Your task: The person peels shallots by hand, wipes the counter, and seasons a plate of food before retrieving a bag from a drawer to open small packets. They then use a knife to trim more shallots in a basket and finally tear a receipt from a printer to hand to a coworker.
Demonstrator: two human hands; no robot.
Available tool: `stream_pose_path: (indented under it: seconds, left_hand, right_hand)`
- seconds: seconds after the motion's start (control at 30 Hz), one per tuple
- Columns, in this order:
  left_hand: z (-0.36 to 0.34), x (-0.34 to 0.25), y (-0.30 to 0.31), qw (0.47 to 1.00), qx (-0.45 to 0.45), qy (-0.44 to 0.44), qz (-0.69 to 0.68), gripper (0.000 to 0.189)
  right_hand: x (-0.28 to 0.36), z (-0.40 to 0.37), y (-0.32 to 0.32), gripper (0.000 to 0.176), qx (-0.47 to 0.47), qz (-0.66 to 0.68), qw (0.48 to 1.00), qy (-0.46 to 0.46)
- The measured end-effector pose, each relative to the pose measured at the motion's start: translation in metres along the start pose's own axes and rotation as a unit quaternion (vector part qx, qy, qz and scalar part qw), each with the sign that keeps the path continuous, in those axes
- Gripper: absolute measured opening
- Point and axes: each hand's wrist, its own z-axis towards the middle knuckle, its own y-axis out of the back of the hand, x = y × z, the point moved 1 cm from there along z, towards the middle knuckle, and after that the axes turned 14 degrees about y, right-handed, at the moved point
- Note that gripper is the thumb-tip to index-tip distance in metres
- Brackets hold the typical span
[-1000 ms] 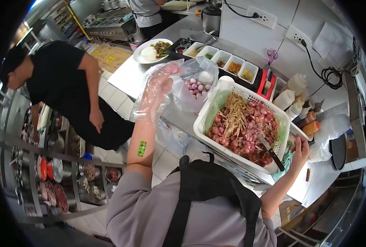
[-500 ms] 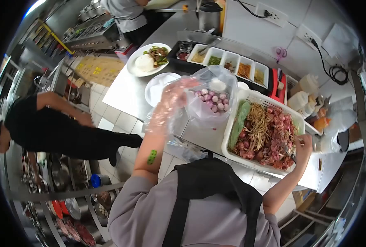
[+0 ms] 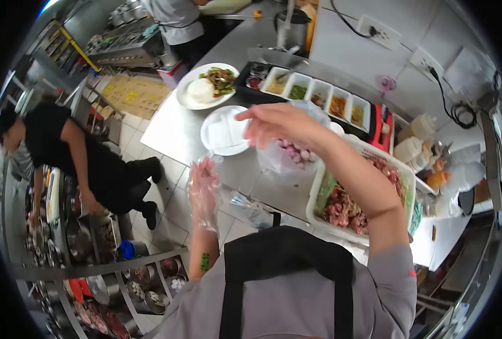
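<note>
My left hand (image 3: 204, 183), in a loose clear plastic glove, is held palm up at the counter's front edge with its fingers apart. It holds nothing. My bare right hand (image 3: 279, 125) reaches left across the counter, fingers stretched out and holding nothing that I can see. Behind and below it lies a clear plastic bag (image 3: 276, 161) of peeled shallots (image 3: 298, 153), partly covered by the hand. Near the fingertips sits a white plate (image 3: 212, 138) with a white piece on it. My right forearm crosses a white basket (image 3: 314, 206) of unpeeled shallots (image 3: 341, 210).
A plate of rice and stir-fry (image 3: 182, 97) stands at the back left. Along the wall are a rack of condiment tubs (image 3: 298, 92), squeeze bottles (image 3: 406, 150) and pink scissors (image 3: 388, 85). A person in black (image 3: 101, 152) is on the left; another in grey (image 3: 177, 25) stands behind.
My right hand has left a thin tool at the basket's right side and swung left over the bag. My left hand has drawn back from the bag. The person in black has shifted.
</note>
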Motion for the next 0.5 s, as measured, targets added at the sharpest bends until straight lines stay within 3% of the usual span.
stream_pose_path:
  seconds: [0.07, 0.13, 0.17, 0.3, 0.4, 0.5]
  left_hand:
    - [-0.02, -0.003, 0.028, 0.999, -0.048, -0.017, -0.002, 0.049]
    - [-0.038, -0.006, 0.065, 0.995, -0.076, -0.062, -0.028, 0.042]
    - [-0.05, -0.009, 0.081, 0.987, -0.14, -0.071, -0.029, 0.048]
    - [-0.095, 0.002, 0.162, 0.958, -0.25, -0.117, -0.078, 0.046]
    - [-0.121, 0.02, 0.193, 0.929, -0.323, -0.18, -0.001, 0.046]
    - [-0.118, 0.017, 0.197, 0.943, -0.305, -0.128, -0.028, 0.046]
  right_hand:
    - [-0.045, 0.066, 0.001, 0.048, 0.073, 0.16, 0.984, -0.04]
    - [-0.086, 0.116, -0.002, 0.051, 0.08, 0.167, 0.981, -0.062]
    - [-0.105, 0.135, -0.005, 0.051, 0.061, 0.134, 0.985, -0.086]
    - [-0.148, 0.165, -0.023, 0.043, 0.066, 0.013, 0.987, -0.148]
    - [-0.125, 0.155, -0.05, 0.032, 0.16, -0.153, 0.966, -0.134]
    - [-0.056, 0.111, -0.057, 0.035, 0.282, -0.235, 0.929, -0.038]
